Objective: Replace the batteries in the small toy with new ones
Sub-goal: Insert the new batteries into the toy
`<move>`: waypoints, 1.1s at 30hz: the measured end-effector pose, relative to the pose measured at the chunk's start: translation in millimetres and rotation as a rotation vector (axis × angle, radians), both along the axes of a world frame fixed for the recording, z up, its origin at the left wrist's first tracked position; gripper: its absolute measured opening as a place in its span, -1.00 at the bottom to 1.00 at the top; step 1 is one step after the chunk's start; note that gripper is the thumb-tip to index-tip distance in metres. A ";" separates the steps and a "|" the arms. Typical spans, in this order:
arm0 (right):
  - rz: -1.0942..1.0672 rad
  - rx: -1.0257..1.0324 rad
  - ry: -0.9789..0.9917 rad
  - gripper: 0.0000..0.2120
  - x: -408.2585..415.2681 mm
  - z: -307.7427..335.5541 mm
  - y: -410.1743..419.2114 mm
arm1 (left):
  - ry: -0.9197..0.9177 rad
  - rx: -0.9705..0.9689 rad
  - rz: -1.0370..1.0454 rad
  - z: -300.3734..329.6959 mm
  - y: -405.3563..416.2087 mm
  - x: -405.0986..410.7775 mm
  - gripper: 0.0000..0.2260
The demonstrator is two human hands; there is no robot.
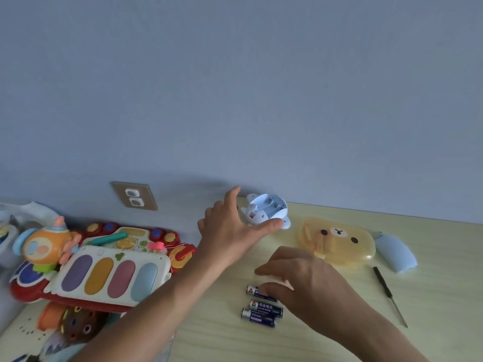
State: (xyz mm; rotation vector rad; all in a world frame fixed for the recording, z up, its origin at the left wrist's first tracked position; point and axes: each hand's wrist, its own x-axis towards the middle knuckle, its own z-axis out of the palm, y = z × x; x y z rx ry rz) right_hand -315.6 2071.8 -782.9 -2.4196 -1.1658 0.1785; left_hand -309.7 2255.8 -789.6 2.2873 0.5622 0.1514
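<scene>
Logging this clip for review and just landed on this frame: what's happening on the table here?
A person is partway through a battery swap. The left hand is at the small pale blue toy near the wall, which lies with its battery bay open and facing up. The right hand reaches down over three batteries lying side by side, fingertips on the farthest one. The blue cover and a screwdriver lie aside to the right, by a bear-shaped yellow case.
</scene>
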 end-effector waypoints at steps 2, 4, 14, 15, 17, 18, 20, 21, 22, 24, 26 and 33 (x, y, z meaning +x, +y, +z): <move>0.015 0.004 -0.015 -0.72 -0.6 -0.8 2.6 | -0.003 -0.014 -0.009 0.0 -3.4 4.2 0.01; 0.030 0.011 -0.039 -0.73 -0.7 -1.1 5.1 | -0.026 -0.051 -0.019 0.4 -5.9 6.7 0.00; 0.241 0.020 -0.144 -0.79 -0.7 -8.6 13.8 | -0.181 -0.184 -0.241 -9.3 24.9 0.3 -0.46; 0.245 0.020 -0.153 -0.80 0.4 -10.8 13.8 | -0.189 -0.189 -0.258 -10.4 27.9 0.8 -0.45; 0.232 0.030 -0.157 -0.80 1.7 -14.5 13.7 | -0.201 -0.215 -0.275 -14.1 32.4 1.3 -0.44; 0.213 0.040 -0.155 -0.81 2.4 -15.0 13.3 | -0.206 -0.228 -0.277 -15.9 33.6 1.4 -0.43; 0.164 0.086 -0.097 -0.83 6.2 -12.5 11.9 | -0.212 -0.233 -0.278 -17.8 33.5 0.8 -0.43; 0.135 0.139 -0.047 -0.83 9.5 -8.6 10.9 | -0.212 -0.227 -0.281 -17.8 32.5 0.7 -0.43; 0.095 0.208 0.001 -0.83 13.8 -3.3 9.9 | -0.212 -0.218 -0.284 -17.4 31.4 0.5 -0.44; -0.054 0.374 0.116 -0.83 25.3 9.8 8.8 | -0.222 -0.202 -0.286 -16.6 30.6 0.4 -0.45; -0.220 0.508 0.285 -0.84 40.5 22.0 9.8 | -0.235 -0.225 -0.290 -17.3 31.7 1.0 -0.45; -0.337 0.671 0.298 -0.86 79.7 31.8 30.2 | -0.225 -0.279 -0.305 -18.4 35.3 2.5 -0.42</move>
